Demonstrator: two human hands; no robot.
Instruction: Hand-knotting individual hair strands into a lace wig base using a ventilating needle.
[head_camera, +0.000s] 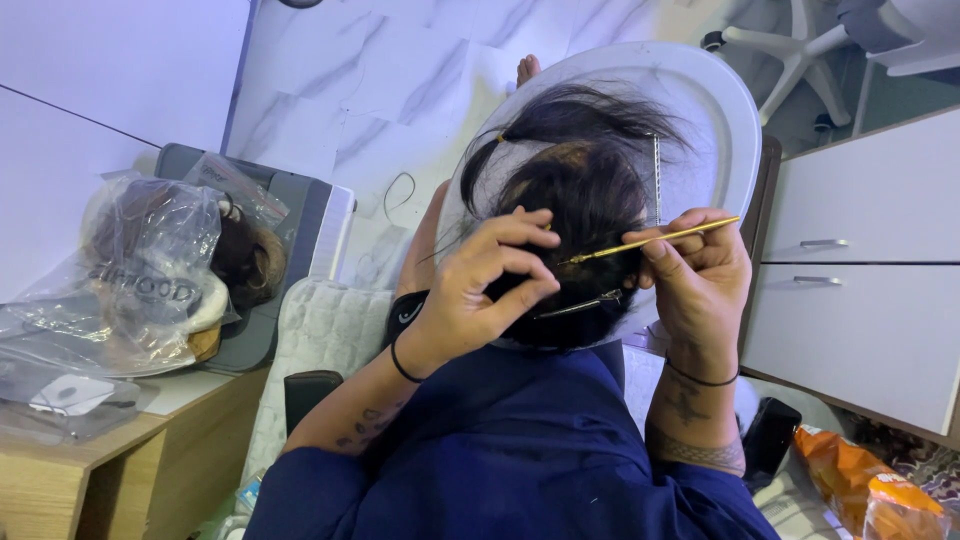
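A black wig (580, 190) sits on a white mannequin head (710, 110) right in front of me. My left hand (480, 285) pinches a strand of the dark hair at the wig's lower middle. In my right hand (700, 275) is a thin gold ventilating needle (650, 240), held between thumb and fingers, its tip pointing left into the hair near my left fingertips. A silver hair clip (582, 305) holds hair below the needle. A second metal clip (656, 180) stands upright on the wig's right side.
A clear plastic bag (130, 290) with bundled brown hair (245, 260) lies on a wooden table (110, 455) at left. White drawers (870, 290) stand at right. An orange snack bag (860, 480) lies bottom right. A white office chair base (800, 50) is behind.
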